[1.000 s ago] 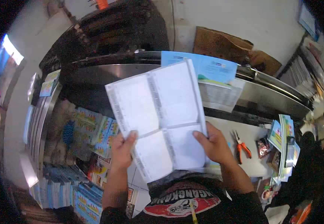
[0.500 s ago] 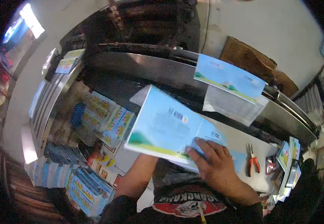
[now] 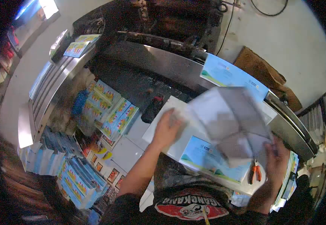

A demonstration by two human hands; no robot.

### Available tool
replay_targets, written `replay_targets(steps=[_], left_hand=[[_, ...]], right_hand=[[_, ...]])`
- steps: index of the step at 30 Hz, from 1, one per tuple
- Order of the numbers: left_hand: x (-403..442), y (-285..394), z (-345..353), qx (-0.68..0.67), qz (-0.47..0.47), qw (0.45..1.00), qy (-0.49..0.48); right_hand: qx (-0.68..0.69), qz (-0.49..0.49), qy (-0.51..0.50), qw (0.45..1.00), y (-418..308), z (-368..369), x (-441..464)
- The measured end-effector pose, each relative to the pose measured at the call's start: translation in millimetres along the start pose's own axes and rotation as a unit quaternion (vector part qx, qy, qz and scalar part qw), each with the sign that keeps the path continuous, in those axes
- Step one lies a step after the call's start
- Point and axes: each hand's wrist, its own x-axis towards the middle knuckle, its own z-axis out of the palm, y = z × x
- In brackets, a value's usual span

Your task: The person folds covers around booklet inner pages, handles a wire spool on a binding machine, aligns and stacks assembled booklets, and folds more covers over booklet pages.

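A printed sheet (image 3: 245, 108), its pale inner side showing and smeared by motion, is in the air over the right part of the white board (image 3: 159, 123). My right hand (image 3: 277, 157) is closed on its lower right edge, with the fingers partly blurred. My left hand (image 3: 167, 129) is over the board's left side, fingers apart and somewhat blurred, holding nothing visible. On the board between my hands lies a blue printed booklet cover (image 3: 198, 153), partly behind the moving sheet. Pliers with orange and black handles (image 3: 255, 173) lie close to my right forearm.
Another blue cover (image 3: 228, 73) rests on the metal rail (image 3: 159, 54) across the back. Stacks of printed booklets (image 3: 82, 180) stand at lower left, with more printed sheets (image 3: 116, 114) above them. Brown cardboard (image 3: 262, 67) leans on the wall. Papers (image 3: 288, 183) stand at right.
The sheet has moved right, turned from its blue face to its pale inner side. My left hand has come out from under it, and my right hand has shifted right.
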Motion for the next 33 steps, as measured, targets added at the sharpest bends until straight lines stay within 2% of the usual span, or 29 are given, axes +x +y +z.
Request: replay_targets(steps=[1,2,3,4,5,6,7,8,11,13,15,16,17,19,21,22,23,24,26,28,30,32,33], left_hand=[[5.5,-22.1,0.2,-0.002,-0.006,1.000,0.002],[8.7,-43.4,-0.8,0.197,0.012,0.977,0.080],[11.1,-55.0,-1.8,0.387,0.033,0.909,0.153],[10.7,-56.7,-1.7,0.385,0.028,0.909,0.154],[8.6,-57.0,-1.2,0.390,-0.015,0.913,0.117],[6.0,-57.2,-1.4,0.393,-0.058,0.914,0.080],[5.8,-56.7,-2.9,0.392,-0.065,0.914,0.080],[8.0,-54.8,-3.7,0.376,-0.066,0.921,0.076],[8.0,-50.0,-5.9,0.370,-0.067,0.924,0.071],[8.8,-54.1,-5.8,0.376,-0.063,0.922,0.074],[10.1,-51.3,-6.1,0.378,-0.074,0.921,0.062],[10.3,-51.1,-6.1,0.380,-0.084,0.920,0.048],[10.2,-52.2,-5.3,0.380,-0.085,0.920,0.048],[9.7,-53.7,-4.5,0.377,-0.078,0.921,0.061],[10.8,-56.7,-3.7,0.385,-0.078,0.917,0.061],[11.7,-58.3,-2.5,0.392,-0.077,0.915,0.060],[11.0,-59.9,-1.9,0.392,-0.077,0.915,0.059],[10.0,-61.4,-1.4,0.397,-0.065,0.913,0.072],[10.5,-61.7,-0.5,0.402,-0.051,0.910,0.089],[11.3,-65.9,2.1,0.390,-0.049,0.916,0.087],[11.4,-57.2,1.3,0.393,-0.062,0.914,0.075],[11.0,-55.3,-0.5,0.387,-0.069,0.917,0.067],[11.9,-55.5,-0.9,0.388,-0.086,0.916,0.054]], right_hand=[[-0.010,-0.011,0.016,1.000,3.3,-13.1,1.9],[-0.012,-0.012,0.010,1.000,15.9,-20.9,2.1],[0.050,0.065,-0.006,0.997,32.6,-28.7,2.2],[0.110,0.142,-0.021,0.984,48.5,-36.3,2.2],[0.107,0.140,-0.026,0.984,65.6,-43.3,-1.3],[0.029,0.153,0.015,0.988,81.5,-49.3,-6.3],[-0.049,0.164,0.056,0.984,79.2,-49.9,-4.1],[0.031,0.172,0.033,0.984,76.5,-55.8,-0.6],[-0.033,0.200,-0.022,0.979,55.9,-66.5,13.0],[-0.028,0.212,-0.014,0.977,60.1,-63.6,13.4],[-0.062,0.183,0.014,0.981,86.1,-67.0,16.2],[-0.106,0.133,-0.002,0.985,95.9,-69.3,18.8],[-0.106,0.132,-0.003,0.985,115.4,-74.9,27.6],[-0.160,0.072,-0.018,0.984,171.9,-91.7,51.9],[-0.170,0.089,-0.044,0.980,189.3,-114.7,104.0],[-0.158,-0.020,0.064,0.985,171.2,-107.4,125.7],[-0.164,-0.128,0.169,0.963,153.1,-100.0,147.5],[-0.176,-0.184,0.233,0.939,129.0,-91.4,169.7],[-0.184,-0.209,0.260,0.925,100.1,-38.6,203.7],[-0.211,-0.199,0.224,0.930,99.4,31.1,220.3],[-0.261,-0.218,0.129,0.932,96.3,92.5,204.9],[-0.266,-0.281,0.011,0.922,72.2,128.0,167.9],[-0.248,-0.268,-0.038,0.930,66.1,135.7,148.9]])
